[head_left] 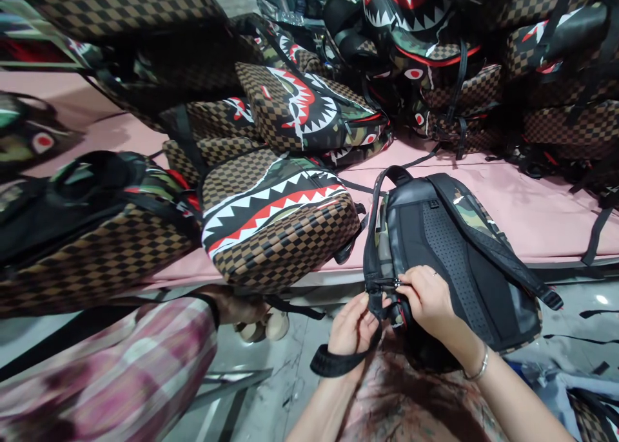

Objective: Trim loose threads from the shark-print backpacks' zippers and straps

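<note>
Lower centre: left hand (351,326), fingers closed round a black webbing strap (333,361), its free end looping over the wrist. Just beside it, right hand (428,300), thumb and fingers pinched on a small dark item (391,283), too small to identify, against the strap; silver bracelet (483,363) at the wrist. Right of centre: one backpack (452,261), black padded back facing up, camouflage sides, lying tilted over the near edge of a pink-covered table (546,226). Lower left: one plaid sleeve (149,365), pink and white, on a co-worker. Centre: one checkered bag (285,220), red-and-white tooth print. Upper centre, beyond: one similar bag (312,107). Upper right: stacked bags (464,84), partly in shadow.
</note>
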`<action>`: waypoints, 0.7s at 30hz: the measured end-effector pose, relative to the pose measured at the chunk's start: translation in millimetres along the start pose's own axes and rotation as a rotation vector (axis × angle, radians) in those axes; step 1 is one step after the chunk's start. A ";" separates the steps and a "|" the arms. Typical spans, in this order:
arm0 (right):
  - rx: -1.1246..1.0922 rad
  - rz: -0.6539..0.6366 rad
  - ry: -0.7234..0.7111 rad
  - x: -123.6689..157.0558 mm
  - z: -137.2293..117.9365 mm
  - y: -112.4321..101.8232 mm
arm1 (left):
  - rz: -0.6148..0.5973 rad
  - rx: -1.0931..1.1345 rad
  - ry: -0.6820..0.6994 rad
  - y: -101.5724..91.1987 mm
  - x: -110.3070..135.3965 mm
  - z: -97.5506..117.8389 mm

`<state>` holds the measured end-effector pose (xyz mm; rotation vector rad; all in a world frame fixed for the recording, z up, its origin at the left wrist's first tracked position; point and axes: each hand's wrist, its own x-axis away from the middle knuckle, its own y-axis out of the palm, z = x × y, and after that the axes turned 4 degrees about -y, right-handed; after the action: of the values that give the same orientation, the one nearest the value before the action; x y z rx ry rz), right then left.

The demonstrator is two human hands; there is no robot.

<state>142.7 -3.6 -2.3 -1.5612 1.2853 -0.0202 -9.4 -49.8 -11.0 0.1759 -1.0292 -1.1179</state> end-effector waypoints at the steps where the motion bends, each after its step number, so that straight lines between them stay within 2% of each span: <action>1: -0.006 0.003 0.008 1.2 -0.8 1.3 | 0.010 -0.006 0.004 0.7 0.2 -0.1; 8: 0.007 -0.041 0.004 4.1 -3.1 6.2 | 0.049 -0.015 -0.019 4.0 1.9 -1.0; 16: -0.031 -0.048 0.065 3.9 -7.8 7.3 | 0.051 0.003 -0.025 9.5 3.8 -3.8; 18: -0.137 -0.017 0.159 2.8 -11.9 10.7 | 0.037 0.001 -0.023 10.9 4.2 -4.4; 21: -0.510 0.098 0.430 -0.1 -18.7 13.7 | 0.025 -0.002 -0.024 9.4 2.9 -4.2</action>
<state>122.2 -14.4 -3.7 -1.9939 1.8047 0.0395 0.1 -49.2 -6.1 0.1476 -1.0491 -1.1007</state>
